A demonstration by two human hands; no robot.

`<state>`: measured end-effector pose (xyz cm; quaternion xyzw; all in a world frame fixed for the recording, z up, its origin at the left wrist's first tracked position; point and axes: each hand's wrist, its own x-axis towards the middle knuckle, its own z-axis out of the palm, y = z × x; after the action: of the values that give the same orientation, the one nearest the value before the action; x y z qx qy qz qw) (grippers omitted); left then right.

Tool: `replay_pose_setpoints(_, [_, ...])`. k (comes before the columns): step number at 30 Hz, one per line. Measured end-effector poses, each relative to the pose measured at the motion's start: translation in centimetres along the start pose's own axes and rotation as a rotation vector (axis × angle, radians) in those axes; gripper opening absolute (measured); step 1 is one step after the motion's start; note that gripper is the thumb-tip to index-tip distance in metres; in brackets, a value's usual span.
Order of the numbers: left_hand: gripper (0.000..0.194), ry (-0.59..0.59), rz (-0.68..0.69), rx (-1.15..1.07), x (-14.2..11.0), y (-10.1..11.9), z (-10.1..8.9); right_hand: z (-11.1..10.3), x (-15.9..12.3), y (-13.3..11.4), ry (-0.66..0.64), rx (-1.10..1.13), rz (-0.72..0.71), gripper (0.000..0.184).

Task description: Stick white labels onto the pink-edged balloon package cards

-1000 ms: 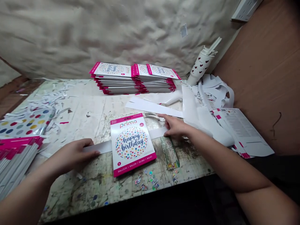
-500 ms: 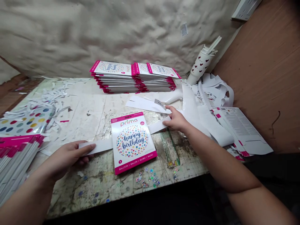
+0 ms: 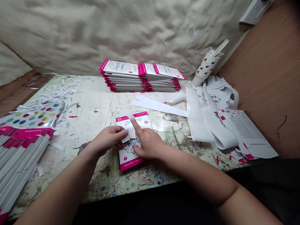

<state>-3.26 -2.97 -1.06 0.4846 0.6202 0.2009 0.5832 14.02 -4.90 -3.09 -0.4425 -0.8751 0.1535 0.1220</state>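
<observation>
A pink and white "happy birthday" balloon pack [image 3: 140, 120] lies flat on the worn table [image 3: 93, 103] in front of me. A white paper strip [image 3: 130, 133] is folded across its front. My left hand [image 3: 106, 140] pinches the strip's end at the pack's left edge. Resting on top of the pack, my right hand [image 3: 146, 142] presses the strip down with its forefinger stretched out. Both hands cover most of the pack's middle.
A tall stack of the same packs [image 3: 142, 76] stands at the back. More packs [image 3: 21, 156] are piled at the left. White paper strips [image 3: 208, 115], a heart-patterned cup [image 3: 207, 67] and printed sheets [image 3: 246, 131] lie at the right. Paper scraps [image 3: 51, 97] and confetti [image 3: 152, 178] litter the table.
Both hands have come in from the strip's outer ends to the middle, folding the white strip over the front of the pack. The view has shifted slightly.
</observation>
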Motion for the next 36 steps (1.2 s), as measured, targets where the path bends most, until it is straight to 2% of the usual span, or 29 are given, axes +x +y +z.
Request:
replay_pose_setpoints(3, [0.030, 0.004, 0.014, -0.008, 0.2, 0.0, 0.0, 0.1, -0.9, 0.5, -0.023, 0.027, -0.105, 0.094])
replay_pose_setpoints(10, [0.031, -0.003, 0.021, -0.046, 0.1, 0.5, -1.7, 0.0, -0.9, 1.1, -0.069, 0.051, -0.139, 0.092])
replay_pose_setpoints(15, [0.018, 0.021, -0.040, 0.083, 1.7, 0.0, 0.2, 0.3, -0.8, 1.3, -0.078, 0.063, -0.166, 0.094])
replay_pose_setpoints(19, [0.017, 0.052, -0.076, 0.120, 2.6, -0.1, 1.6, 0.0, -0.9, 2.0, -0.110, 0.097, -0.164, 0.093])
replay_pose_setpoints(25, [0.016, 0.047, -0.084, 0.072, 2.3, 0.1, 1.4, -1.0, -1.9, 3.7, -0.072, 0.180, -0.180, 0.087])
replay_pose_setpoints(30, [0.009, 0.079, -0.077, 0.088, 2.6, 0.1, 1.3, 0.0, -1.8, 3.7, -0.165, 0.231, -0.231, 0.089])
replay_pose_setpoints(36, [0.013, 0.039, -0.048, 0.114, 2.2, 0.1, 1.5, 0.4, -1.3, 3.5, -0.148, 0.303, -0.232, 0.089])
